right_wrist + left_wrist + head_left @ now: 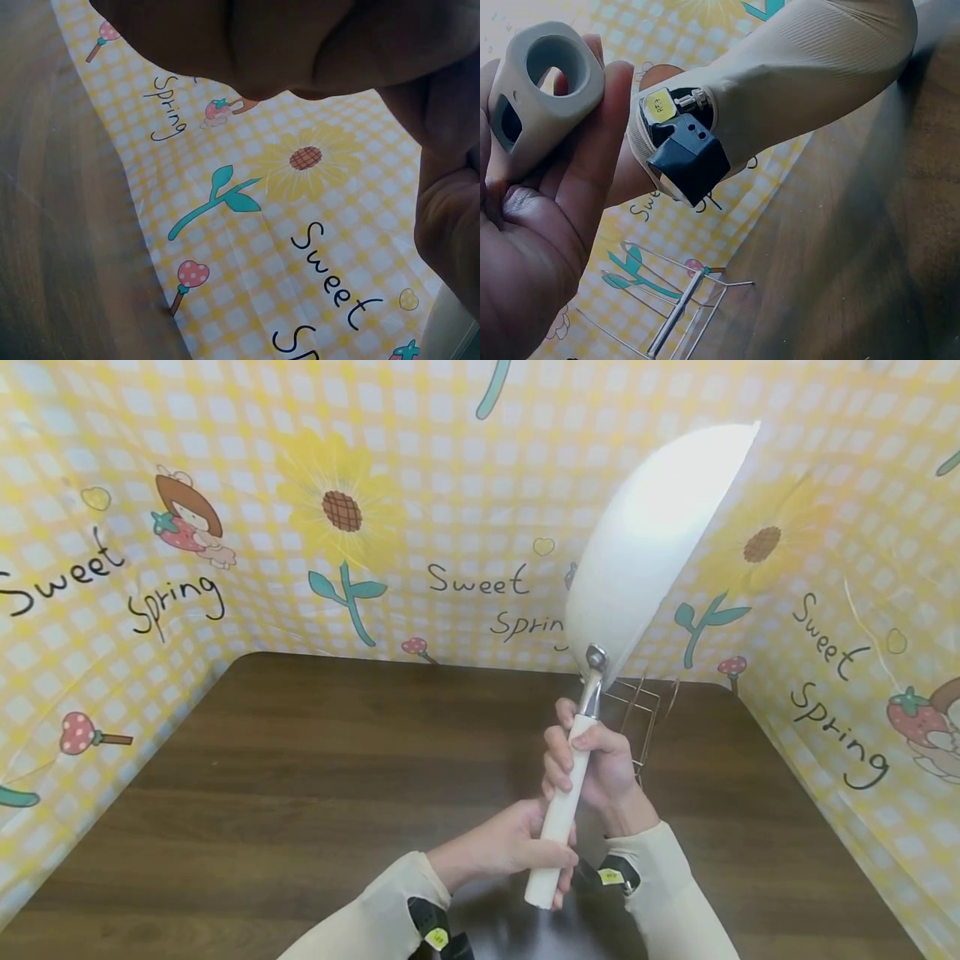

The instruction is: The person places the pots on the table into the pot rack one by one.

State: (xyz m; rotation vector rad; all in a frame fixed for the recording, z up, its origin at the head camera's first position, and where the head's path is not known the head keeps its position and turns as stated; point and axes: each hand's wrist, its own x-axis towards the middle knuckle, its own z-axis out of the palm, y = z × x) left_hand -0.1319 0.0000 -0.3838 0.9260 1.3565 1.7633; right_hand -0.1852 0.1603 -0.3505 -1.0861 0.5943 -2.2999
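A white frying pan (645, 543) is held up and tilted, its bowl edge-on toward the upper right in the head view. A metal bracket joins it to a pale handle (558, 818). My right hand (603, 764) grips the handle near the bracket, thumb across the front. Lower down, my left hand (517, 843) holds the handle near its butt end. In the left wrist view, the handle's hollow end (559, 64) sits between the left hand's (547, 217) fingers and thumb. The right wrist view shows the right hand's fingers (300, 45) dark and close; the handle is hidden there.
A wire rack (637, 718) stands on the brown wooden table (315, 777), behind the right hand and partly covered by it and the pan. Yellow checked cloth (450, 485) with printed flowers walls the table at the back and both sides.
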